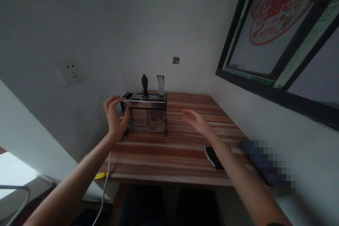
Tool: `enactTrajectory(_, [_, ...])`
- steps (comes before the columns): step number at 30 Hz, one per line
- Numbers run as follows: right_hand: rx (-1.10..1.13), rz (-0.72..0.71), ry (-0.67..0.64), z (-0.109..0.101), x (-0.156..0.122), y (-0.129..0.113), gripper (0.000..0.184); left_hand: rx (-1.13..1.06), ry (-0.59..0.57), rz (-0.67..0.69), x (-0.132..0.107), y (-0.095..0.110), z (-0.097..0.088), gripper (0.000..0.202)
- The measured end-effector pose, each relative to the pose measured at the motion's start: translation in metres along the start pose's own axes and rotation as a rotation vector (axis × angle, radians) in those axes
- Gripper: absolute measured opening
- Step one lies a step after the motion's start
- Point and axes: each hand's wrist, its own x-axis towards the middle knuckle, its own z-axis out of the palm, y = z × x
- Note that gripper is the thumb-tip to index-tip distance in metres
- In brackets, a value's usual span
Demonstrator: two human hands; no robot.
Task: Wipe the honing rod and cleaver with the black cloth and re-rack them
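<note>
A dark rack with clear see-through sides (144, 105) stands on the wooden table, close to the left wall; it looks like a knife holder. From its top rises a black, rounded handle (144, 85). A flat silver-and-black piece (161, 84) sticks up beside it. My left hand (116, 116) is at the rack's left end, thumb and fingers apart; whether the fingertips touch it I cannot tell. My right hand (195, 119) hovers over the table to the right of the rack, fingers stretched out, holding nothing.
On the striped wooden table (148, 152), a black-and-white flat item (213, 157) lies partly behind my right forearm. A blurred-out dark object (265, 162) rests by the right wall. A white cable (105, 183) hangs over the front edge near a yellow strip (100, 176).
</note>
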Motion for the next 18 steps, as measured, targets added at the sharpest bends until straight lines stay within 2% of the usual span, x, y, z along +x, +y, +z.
enactTrajectory(3, [-0.283,0.052,0.056,-0.045,-0.042,0.004,0.031,-0.109,-0.173,0.24,-0.015,0.052,0.016,0.033])
enactTrajectory(5, [-0.473,0.108,0.07,-0.074,-0.072,0.012,0.029,-0.249,-0.373,0.318,-0.03,0.086,0.034,0.032])
enactTrajectory(8, [-0.727,0.19,0.053,-0.107,-0.117,0.029,0.028,-0.438,-0.748,0.296,-0.057,0.13,0.066,0.029])
enactTrajectory(10, [-0.833,0.225,0.033,-0.119,-0.143,0.042,0.028,-0.459,-0.994,0.267,-0.077,0.154,0.089,0.032])
enactTrajectory(12, [-0.889,0.251,0.021,-0.124,-0.164,0.053,0.03,-0.404,-1.163,0.223,-0.094,0.172,0.112,0.031])
enactTrajectory(13, [-0.896,0.253,0.016,-0.125,-0.171,0.058,0.031,-0.347,-1.215,0.158,-0.102,0.179,0.124,0.031])
enactTrajectory(18, [-0.97,0.261,0.063,-0.118,-0.182,0.075,0.027,-0.192,-1.239,0.018,-0.128,0.192,0.172,0.027])
